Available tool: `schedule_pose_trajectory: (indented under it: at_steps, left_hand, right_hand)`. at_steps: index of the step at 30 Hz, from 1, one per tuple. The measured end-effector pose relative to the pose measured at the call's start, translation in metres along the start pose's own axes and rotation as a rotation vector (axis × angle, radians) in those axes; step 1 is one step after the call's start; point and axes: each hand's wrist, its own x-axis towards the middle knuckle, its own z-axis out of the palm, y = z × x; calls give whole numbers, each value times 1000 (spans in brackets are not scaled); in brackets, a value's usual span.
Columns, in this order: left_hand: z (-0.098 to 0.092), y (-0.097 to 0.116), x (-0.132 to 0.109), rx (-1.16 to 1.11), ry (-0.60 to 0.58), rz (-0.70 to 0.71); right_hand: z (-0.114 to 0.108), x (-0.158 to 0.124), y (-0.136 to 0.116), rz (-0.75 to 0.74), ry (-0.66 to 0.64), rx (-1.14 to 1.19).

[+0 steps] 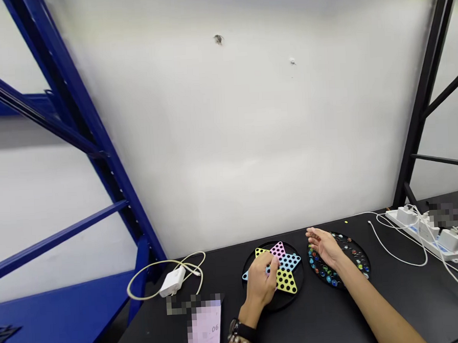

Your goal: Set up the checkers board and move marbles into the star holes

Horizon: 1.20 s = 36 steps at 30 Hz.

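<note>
White cable [394, 258] near marble tray [367, 256]

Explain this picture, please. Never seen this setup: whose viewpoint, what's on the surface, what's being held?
There's no machine here: these are a person's two bare hands, seen by one camera worn on their head, looking forward and down.

On the black table are a round board with a colourful, holed star and, to its right, a round black tray of glass marbles. A white adapter with a cable sits left; a white power strip sits right.

The left hand is curled over the star; whether it holds anything is hidden. The right hand is open over the tray, with nothing visibly held.
</note>
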Motion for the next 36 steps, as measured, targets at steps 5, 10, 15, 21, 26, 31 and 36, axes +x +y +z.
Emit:
schedule_pose_trajectory:
  at_steps: [5, 10, 15, 21, 26, 31, 36]
  left_hand:
    - [0, -1, 0, -40, 26, -5]
    - [-3, 3, 0, -57, 40, 3]
    - [-2, 3, -1, -48, 9, 0]
    - [-3, 3, -1, -65, -3, -10]
    - [-2, 3, -1, -49, -8, -3]
    - [-1, 3, 0, -39, -43, -11]
    - [2, 3, 0, -29, -64, -10]
  right_hand:
    - [33, 10, 24, 182, -79, 33]
    - [56, 23, 44, 123, 27, 29]
    - [58, 26, 58, -38, 37, -282]
    - [55, 6, 48, -237, -165, -748]
    - [26, 7, 14, -393, -90, -908]
    - [-43, 10, -29, -392, 181, -1284]
    - [-107, 1, -51, -145, 408, -1588]
